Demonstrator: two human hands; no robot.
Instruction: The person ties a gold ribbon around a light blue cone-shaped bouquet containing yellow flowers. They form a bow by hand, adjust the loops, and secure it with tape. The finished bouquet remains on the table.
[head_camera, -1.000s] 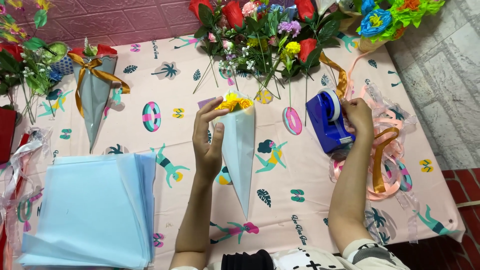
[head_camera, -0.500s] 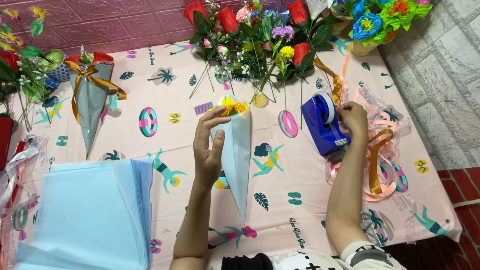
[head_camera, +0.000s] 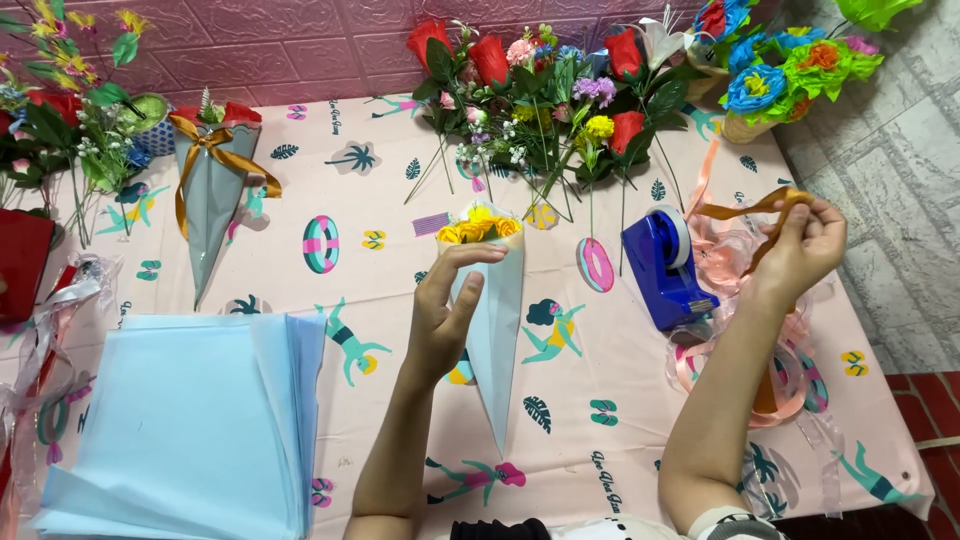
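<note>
Pink patterned bench (head_camera: 400, 140): left hand (head_camera: 445, 310), fingers clamped, holds a blue paper cone (head_camera: 495, 330) at centre; right hand (head_camera: 805, 245) at 3 o'clock pinches gold ribbon (head_camera: 740, 208) beside the blue tape dispenser (head_camera: 665, 265).

A pink printed tablecloth (head_camera: 400, 200) covers the table. Behind it runs a pink brick-pattern wall (head_camera: 300, 40); grey stone tiles (head_camera: 900, 150) show at right, evenly lit.

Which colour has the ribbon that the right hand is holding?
The thin ribbon strip in the right hand is golden-brown, seen in the head view.
</note>
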